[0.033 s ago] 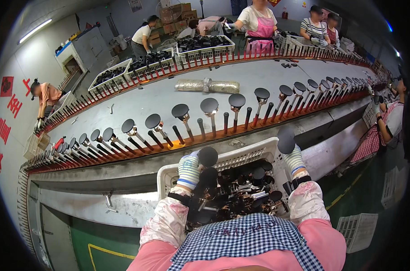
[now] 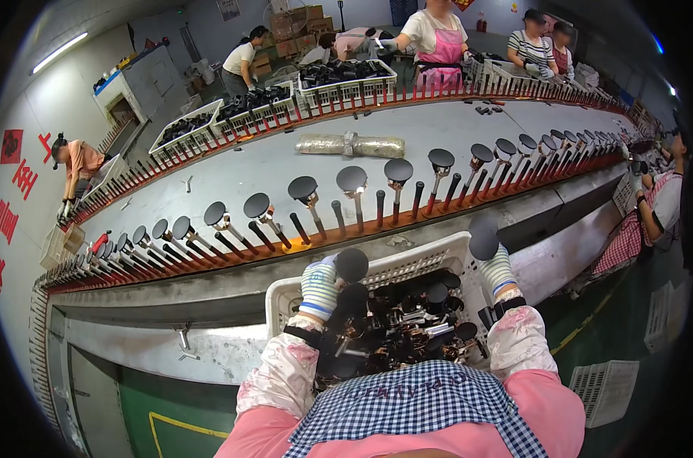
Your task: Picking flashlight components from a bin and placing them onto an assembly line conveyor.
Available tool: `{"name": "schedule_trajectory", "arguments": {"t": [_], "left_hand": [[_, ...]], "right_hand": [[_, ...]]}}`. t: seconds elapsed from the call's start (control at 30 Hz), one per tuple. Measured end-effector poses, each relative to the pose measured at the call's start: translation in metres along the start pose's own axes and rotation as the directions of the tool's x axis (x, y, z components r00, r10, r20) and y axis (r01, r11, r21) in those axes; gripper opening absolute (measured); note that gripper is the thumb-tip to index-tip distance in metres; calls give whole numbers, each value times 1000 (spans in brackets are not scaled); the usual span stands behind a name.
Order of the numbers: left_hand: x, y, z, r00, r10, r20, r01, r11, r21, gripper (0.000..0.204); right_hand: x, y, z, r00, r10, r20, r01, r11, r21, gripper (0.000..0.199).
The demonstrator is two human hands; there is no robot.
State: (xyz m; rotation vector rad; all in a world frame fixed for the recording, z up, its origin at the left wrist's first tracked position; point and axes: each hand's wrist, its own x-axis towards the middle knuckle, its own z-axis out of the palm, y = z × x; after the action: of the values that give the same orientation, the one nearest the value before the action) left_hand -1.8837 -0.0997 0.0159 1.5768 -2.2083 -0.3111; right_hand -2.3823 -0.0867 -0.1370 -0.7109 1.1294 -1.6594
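My left hand (image 2: 319, 288), in a white glove with coloured stripes, is closed on a round black disc part (image 2: 352, 266) above the left side of a white basket. Just under it, a second black disc (image 2: 353, 298) shows; I cannot tell whether this hand holds it too. At the basket's right rim, my right hand (image 2: 499, 269) grips another round black disc part (image 2: 483, 238), which hides most of its fingers. Between my hands the white plastic basket (image 2: 284, 294) holds a jumble of black discs with metal stems (image 2: 419, 320).
Beyond the basket runs a curved line of upright pegs (image 2: 381, 208), many topped with black discs (image 2: 352, 179) on metal stems. A wrapped roll (image 2: 350, 145) lies on the grey table (image 2: 247, 175). Co-workers stand across and at the right; white baskets (image 2: 602, 393) rest on the green floor.
The near row of pegs and discs has shifted very slightly left. Both my hands and the discs they hold stay in place. A co-worker's gloved hand across the table has moved slightly.
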Motion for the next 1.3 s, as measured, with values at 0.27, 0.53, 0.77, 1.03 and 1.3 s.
{"name": "schedule_trajectory", "arguments": {"t": [0.27, 0.53, 0.77, 1.03, 1.3], "left_hand": [[12, 45, 9, 999, 28, -20, -27, 1000, 9, 50], [28, 80, 38, 1000, 4, 16, -3, 1000, -28, 44], [47, 127, 56, 998, 60, -3, -60, 997, -44, 41], [60, 155, 88, 998, 28, -47, -30, 999, -42, 39], [73, 200, 96, 998, 51, -38, -54, 997, -62, 41]], "right_hand": [[-13, -69, 13, 948, 287, -138, -206, 883, 421, 20], [-4, -101, -13, 992, -33, 124, 106, 750, -653, 25], [41, -67, -108, 994, -93, 56, 103, 969, -225, 25], [53, -106, -117, 998, 22, 58, -8, 974, -226, 25], [78, -101, -172, 1000, -15, 5, 15, 999, -30, 23]]}}
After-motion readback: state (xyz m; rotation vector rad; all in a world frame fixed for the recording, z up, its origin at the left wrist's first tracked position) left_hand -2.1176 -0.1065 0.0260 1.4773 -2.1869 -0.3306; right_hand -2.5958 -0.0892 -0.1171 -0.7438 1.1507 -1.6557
